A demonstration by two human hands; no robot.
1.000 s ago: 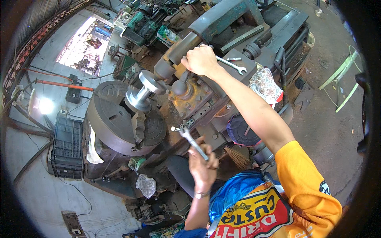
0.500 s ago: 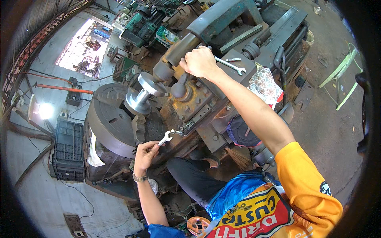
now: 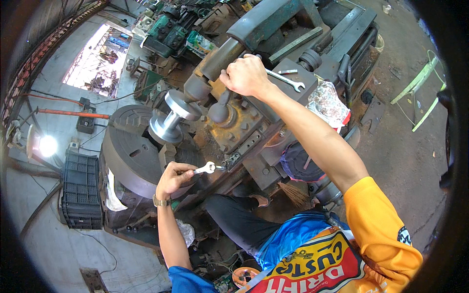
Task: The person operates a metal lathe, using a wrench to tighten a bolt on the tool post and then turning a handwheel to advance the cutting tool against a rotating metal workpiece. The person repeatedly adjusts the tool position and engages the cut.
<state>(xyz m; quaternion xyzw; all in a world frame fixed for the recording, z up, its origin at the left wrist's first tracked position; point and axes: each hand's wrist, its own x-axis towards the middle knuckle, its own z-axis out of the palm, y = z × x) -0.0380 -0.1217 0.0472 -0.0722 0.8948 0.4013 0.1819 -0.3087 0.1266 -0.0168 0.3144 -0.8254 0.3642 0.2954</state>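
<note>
A small open-ended wrench (image 3: 202, 169) is pinched between the thumb and fingers of my left hand (image 3: 174, 179). Its head lies beside the tool (image 3: 225, 164) at the edge of the tool post (image 3: 240, 125); whether the two touch I cannot tell. My right hand (image 3: 247, 75) is closed over the top of the clamping lever (image 3: 221, 108) on the tool post, hiding the lever's upper end. A shiny spool-shaped metal workpiece (image 3: 172, 119) sits between the large lathe chuck (image 3: 129, 149) and the tailstock (image 3: 202, 78).
Another wrench (image 3: 290, 81) lies on the carriage, near a crumpled plastic bag (image 3: 326, 105). A black crate (image 3: 80, 190) stands left of the chuck. Below the carriage are a broom (image 3: 293, 194) and a dark cloth-covered container (image 3: 299, 161). A lamp (image 3: 48, 145) shines at far left.
My left hand has shifted slightly up and left, and the wrench has turned more level beside the tool. My right hand stays on the lever. The whole view has shifted a little.
</note>
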